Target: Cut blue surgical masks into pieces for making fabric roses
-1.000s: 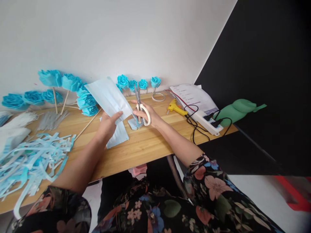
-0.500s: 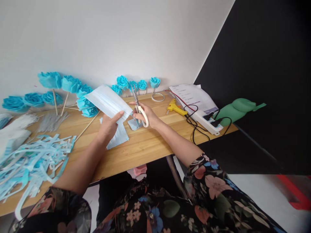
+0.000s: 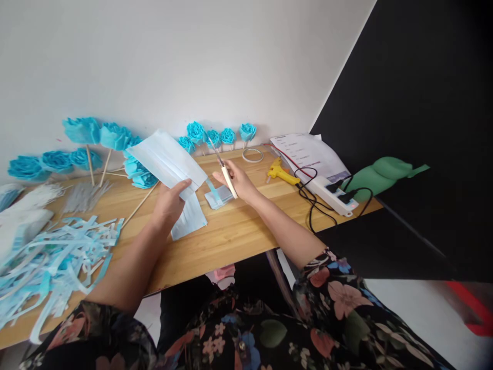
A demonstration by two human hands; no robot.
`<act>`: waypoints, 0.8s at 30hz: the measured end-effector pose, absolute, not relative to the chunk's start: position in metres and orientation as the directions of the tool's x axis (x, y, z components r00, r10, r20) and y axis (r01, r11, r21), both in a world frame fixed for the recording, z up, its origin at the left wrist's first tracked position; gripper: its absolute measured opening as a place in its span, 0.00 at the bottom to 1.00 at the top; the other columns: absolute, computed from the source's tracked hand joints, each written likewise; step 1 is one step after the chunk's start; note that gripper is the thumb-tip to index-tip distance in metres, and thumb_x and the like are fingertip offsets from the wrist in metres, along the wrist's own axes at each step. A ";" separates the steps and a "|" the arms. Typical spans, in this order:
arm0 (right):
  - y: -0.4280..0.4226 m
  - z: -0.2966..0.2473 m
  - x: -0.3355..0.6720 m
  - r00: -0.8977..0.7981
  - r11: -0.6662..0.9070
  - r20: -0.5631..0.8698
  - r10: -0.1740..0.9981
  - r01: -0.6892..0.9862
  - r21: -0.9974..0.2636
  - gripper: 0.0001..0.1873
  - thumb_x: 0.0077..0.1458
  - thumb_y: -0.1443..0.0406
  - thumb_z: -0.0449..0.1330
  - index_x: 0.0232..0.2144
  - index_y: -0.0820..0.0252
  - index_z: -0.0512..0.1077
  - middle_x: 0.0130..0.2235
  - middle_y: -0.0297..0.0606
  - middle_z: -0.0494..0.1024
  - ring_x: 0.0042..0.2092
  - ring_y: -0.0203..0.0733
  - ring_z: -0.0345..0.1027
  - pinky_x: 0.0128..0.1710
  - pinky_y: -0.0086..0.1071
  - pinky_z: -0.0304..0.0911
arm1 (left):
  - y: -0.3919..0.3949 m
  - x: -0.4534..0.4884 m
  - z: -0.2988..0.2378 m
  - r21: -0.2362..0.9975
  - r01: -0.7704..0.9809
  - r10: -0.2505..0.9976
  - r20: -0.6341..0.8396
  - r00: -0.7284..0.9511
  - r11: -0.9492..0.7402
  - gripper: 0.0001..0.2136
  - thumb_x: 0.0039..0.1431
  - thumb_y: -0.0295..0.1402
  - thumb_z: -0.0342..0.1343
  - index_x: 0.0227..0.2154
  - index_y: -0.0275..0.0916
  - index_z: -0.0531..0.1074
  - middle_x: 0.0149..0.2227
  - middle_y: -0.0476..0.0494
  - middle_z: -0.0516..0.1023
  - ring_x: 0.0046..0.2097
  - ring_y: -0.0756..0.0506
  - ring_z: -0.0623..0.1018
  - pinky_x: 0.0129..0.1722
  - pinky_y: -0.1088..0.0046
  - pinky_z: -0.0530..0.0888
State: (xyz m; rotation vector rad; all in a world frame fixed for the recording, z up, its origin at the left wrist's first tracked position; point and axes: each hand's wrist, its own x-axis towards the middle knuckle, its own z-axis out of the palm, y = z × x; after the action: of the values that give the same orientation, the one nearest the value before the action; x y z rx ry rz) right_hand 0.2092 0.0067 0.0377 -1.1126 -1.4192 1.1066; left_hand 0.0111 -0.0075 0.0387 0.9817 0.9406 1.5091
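Two hands work above the wooden desk (image 3: 231, 236). The left hand (image 3: 169, 203) has its grip closed on the near edge of a pale blue face mask (image 3: 165, 156), thumb on top and fingers beneath, so the mask is held off the desk and slopes up and away to the left. The right hand (image 3: 239, 182) has its grip closed around the white handles of the scissors (image 3: 225, 172). Their blades point up toward the wall, just beside the mask's right edge, and it cannot be told whether they are parted. Under the left hand a second mask piece (image 3: 190, 218) lies flat on the desk, and a small stack of blue cuttings (image 3: 219, 196) lies just beside the right hand. A heap of blue and white strips (image 3: 57, 252) covers the desk's left end, with blue flowers on sticks (image 3: 82, 131) behind it. To the right lie a yellow glue gun (image 3: 281, 172) and a white power strip (image 3: 333, 192) with black cords plugged in. A sheet of paper (image 3: 308, 151) behind them bears printed lines too small to read.
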 end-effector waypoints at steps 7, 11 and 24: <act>-0.016 0.064 0.210 -0.426 0.025 0.064 0.903 -0.098 -0.995 0.32 0.54 0.46 0.66 0.53 0.60 0.72 0.35 0.35 0.76 0.29 0.33 0.68 0.24 0.27 0.61 | 0.003 -0.004 0.046 0.918 -0.344 0.972 0.135 -0.192 -0.196 0.15 0.45 0.32 0.67 0.37 0.42 0.75 0.34 0.49 0.79 0.35 0.45 0.78 0.34 0.70 0.78; -0.026 0.068 0.208 -0.564 -0.057 0.002 0.826 -0.088 -0.994 0.33 0.52 0.43 0.67 0.48 0.63 0.75 0.33 0.38 0.78 0.28 0.34 0.69 0.24 0.28 0.64 | 0.008 -0.013 0.051 0.904 -0.367 0.962 0.140 -0.235 -0.221 0.15 0.43 0.32 0.67 0.37 0.42 0.74 0.36 0.48 0.80 0.37 0.45 0.78 0.33 0.71 0.77; -0.023 0.059 0.206 -0.644 -0.084 -0.099 0.759 0.054 -0.995 0.31 0.54 0.39 0.63 0.30 0.64 0.75 0.26 0.37 0.75 0.25 0.34 0.68 0.22 0.27 0.63 | -0.002 -0.007 0.063 0.906 -0.391 0.986 0.131 -0.105 -0.162 0.15 0.43 0.30 0.66 0.37 0.40 0.75 0.29 0.49 0.78 0.33 0.45 0.78 0.35 0.70 0.76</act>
State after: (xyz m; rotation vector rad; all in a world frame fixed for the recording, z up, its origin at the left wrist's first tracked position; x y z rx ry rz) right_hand 0.2059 -0.0229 0.0590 -0.8822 -1.6784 1.7806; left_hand -0.0067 -0.0022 0.0630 0.9641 0.8772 1.5406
